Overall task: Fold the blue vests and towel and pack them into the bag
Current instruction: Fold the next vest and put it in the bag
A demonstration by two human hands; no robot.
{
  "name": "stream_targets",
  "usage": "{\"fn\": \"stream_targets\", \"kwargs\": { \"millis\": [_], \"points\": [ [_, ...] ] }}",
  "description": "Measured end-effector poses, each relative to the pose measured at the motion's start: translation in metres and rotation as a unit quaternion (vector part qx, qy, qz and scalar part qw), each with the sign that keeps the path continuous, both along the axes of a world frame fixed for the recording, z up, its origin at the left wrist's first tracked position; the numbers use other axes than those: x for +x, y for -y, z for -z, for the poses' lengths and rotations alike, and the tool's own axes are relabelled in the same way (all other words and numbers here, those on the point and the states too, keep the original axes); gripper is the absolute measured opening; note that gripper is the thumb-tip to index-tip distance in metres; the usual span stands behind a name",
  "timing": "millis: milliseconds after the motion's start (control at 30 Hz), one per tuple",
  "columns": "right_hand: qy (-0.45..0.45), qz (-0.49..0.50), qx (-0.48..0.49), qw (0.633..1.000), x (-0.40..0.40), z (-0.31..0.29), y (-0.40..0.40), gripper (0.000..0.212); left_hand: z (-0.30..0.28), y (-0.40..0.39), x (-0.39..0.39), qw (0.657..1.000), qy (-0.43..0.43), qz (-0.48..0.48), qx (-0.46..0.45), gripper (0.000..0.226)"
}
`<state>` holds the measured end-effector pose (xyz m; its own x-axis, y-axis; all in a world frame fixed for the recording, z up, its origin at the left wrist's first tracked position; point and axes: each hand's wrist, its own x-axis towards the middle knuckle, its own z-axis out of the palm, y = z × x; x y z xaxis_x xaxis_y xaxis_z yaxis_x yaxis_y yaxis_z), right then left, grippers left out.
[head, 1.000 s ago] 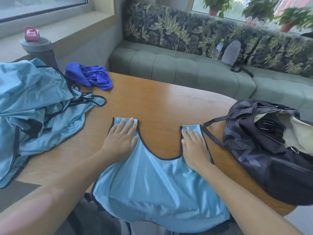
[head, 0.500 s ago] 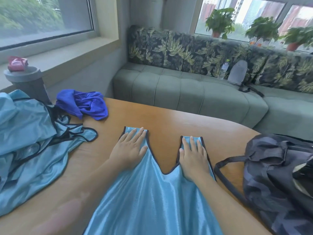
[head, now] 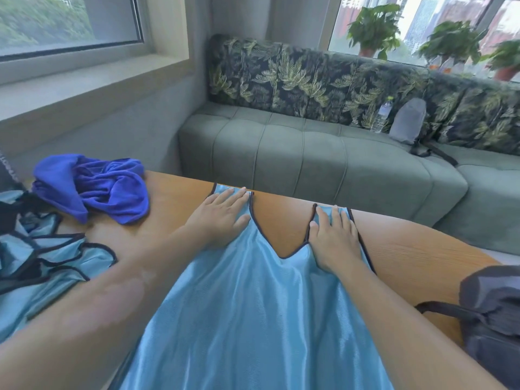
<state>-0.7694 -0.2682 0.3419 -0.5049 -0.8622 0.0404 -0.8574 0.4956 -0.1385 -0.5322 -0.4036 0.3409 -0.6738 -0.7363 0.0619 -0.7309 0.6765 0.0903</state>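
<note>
Lying flat along the middle of the frame, the light blue vest [head: 253, 313] runs its long axis from the bottom edge up toward the far rim of the wooden table [head: 416, 257], its two shoulder straps pointing away from the camera and reaching that far rim. The left hand [head: 222, 218] presses flat on the left strap with fingers straight and spread; the right hand [head: 334, 237] presses the right strap the same way. The hands sit apart, the dark-edged V neckline between them.

At centre left, a crumpled dark blue towel [head: 95, 190] lies on the table, apart from the vest. Below it, at the left edge, is a rumpled heap of more blue vests [head: 42, 266]. At lower right, a dark bag [head: 495, 319] sits on the table, its strap [head: 450, 309] trailing toward the right forearm.

Beyond the table stands a green sofa [head: 309, 156] holding a water bottle [head: 381, 115] and a grey pouch [head: 408, 121]; potted plants [head: 374, 26] line the upper right sill.
</note>
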Motion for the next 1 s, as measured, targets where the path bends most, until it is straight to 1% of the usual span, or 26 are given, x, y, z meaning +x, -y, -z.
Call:
{"fn": "stream_targets", "kwargs": {
  "millis": [167,300,333,367,433,467,567,633,700,767,833,900,1000],
  "points": [
    [0.027,0.014,-0.012,0.999,-0.006,0.000,0.010,0.057,-0.004,0.021,0.005,1.000,0.020,0.012,0.001,0.065],
    [0.092,0.012,-0.026,0.995,-0.022,-0.008,0.019,0.050,-0.021,0.008,0.005,0.999,0.031,0.011,-0.002,0.065],
    [0.112,0.016,-0.048,0.992,-0.027,-0.014,0.021,0.047,-0.029,0.003,0.004,1.000,0.011,0.004,0.004,0.065],
    [0.129,0.025,-0.073,0.989,-0.031,-0.022,0.021,0.044,-0.037,-0.003,0.004,0.999,-0.026,-0.014,0.021,0.065],
    [0.149,0.049,-0.131,0.979,-0.031,-0.039,0.013,0.037,-0.051,-0.020,0.002,0.990,-0.115,-0.059,0.056,0.061],
    [0.163,0.057,-0.155,0.973,-0.027,-0.047,0.004,0.036,-0.056,-0.033,0.002,0.984,-0.143,-0.074,0.070,0.058],
    [0.236,0.102,-0.165,0.952,-0.002,-0.051,-0.033,0.043,-0.059,-0.086,0.010,0.969,-0.186,-0.119,0.111,0.048],
    [0.258,0.117,-0.155,0.946,0.022,-0.041,-0.064,0.047,-0.050,-0.126,0.022,0.964,-0.177,-0.143,0.141,0.052],
    [0.236,0.103,-0.122,0.959,0.044,-0.027,-0.099,0.048,-0.035,-0.155,0.039,0.973,-0.117,-0.143,0.135,0.062],
    [0.163,0.064,-0.055,0.983,0.057,-0.014,-0.136,0.055,-0.019,-0.170,0.063,0.980,-0.064,-0.150,0.116,0.070],
    [0.096,0.016,-0.025,0.995,0.051,-0.006,-0.161,0.059,-0.012,-0.171,0.089,0.985,-0.047,-0.143,0.089,0.085],
    [0.075,-0.029,-0.017,0.997,0.039,-0.007,-0.170,0.061,-0.011,-0.168,0.105,0.989,-0.034,-0.123,0.072,0.097],
    [0.074,-0.055,0.028,0.995,0.030,-0.014,-0.166,0.063,-0.015,-0.164,0.108,0.988,-0.016,-0.114,0.101,0.102]
  ]
}}
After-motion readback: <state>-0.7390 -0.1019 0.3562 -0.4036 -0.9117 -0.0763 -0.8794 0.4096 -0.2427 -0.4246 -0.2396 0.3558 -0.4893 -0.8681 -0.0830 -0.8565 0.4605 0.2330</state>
